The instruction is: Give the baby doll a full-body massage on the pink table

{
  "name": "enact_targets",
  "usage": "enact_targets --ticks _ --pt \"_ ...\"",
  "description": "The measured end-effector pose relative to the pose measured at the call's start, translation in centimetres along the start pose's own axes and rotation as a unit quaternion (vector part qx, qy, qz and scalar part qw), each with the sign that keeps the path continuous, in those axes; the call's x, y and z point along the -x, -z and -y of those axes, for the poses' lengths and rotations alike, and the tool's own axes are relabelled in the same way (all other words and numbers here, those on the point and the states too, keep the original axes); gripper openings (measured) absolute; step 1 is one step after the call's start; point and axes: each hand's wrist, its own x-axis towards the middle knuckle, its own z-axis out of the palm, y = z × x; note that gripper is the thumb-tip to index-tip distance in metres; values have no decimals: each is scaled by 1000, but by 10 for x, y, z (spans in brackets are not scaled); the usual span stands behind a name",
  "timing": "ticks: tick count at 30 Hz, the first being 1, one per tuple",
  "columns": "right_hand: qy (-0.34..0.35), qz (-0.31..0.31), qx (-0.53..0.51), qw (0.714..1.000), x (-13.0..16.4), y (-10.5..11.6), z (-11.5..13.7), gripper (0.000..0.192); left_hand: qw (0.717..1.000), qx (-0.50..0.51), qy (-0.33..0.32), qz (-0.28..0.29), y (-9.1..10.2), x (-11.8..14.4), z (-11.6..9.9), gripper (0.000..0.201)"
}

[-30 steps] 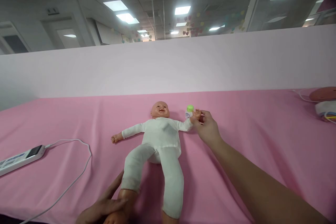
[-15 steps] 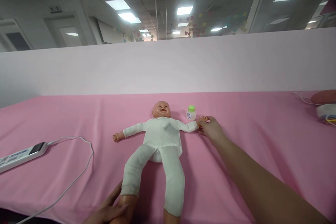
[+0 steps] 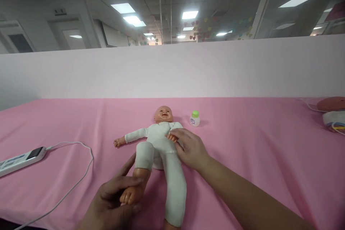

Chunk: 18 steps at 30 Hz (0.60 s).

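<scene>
Though gripped, doll (image 3: 161, 143) between hands

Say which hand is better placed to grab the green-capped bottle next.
Right, probably. The right hand lies on the doll, on the same side as the bottle; the left hand grips the doll's foot, farther away.

To your right of the doll (image 3: 161, 143) the pink cloth (image 3: 242, 143) lies open, with only the small bottle (image 3: 194, 118) near its head. On your left, the white cable (image 3: 81, 172) and power strip (image 3: 20, 159) cross the cloth.
</scene>
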Motion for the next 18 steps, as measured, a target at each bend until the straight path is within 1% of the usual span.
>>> enact_targets --ticks 2,5,8,10,13,15,18 --pt "43 51 25 997 1 -5 -1 40 1000 6 -9 2 -8 -11 -2 33" --pt "78 126 73 986 1 -10 -3 37 1000 12 -15 0 -19 -25 -6 33" --pt "102 169 104 975 2 -12 -3 30 1000 15 -6 3 -26 -38 -8 35" --pt "102 172 110 973 2 -12 -1 30 1000 8 14 -8 -27 -43 -8 36" --pt "71 140 109 981 3 -10 1 36 1000 13 22 -3 -26 -44 -9 38" --pt "47 114 103 987 3 -10 1 38 1000 21 13 13 -23 -39 -10 38" --pt "19 85 81 993 2 -10 0 39 1000 15 5 18 -14 -21 -11 38"
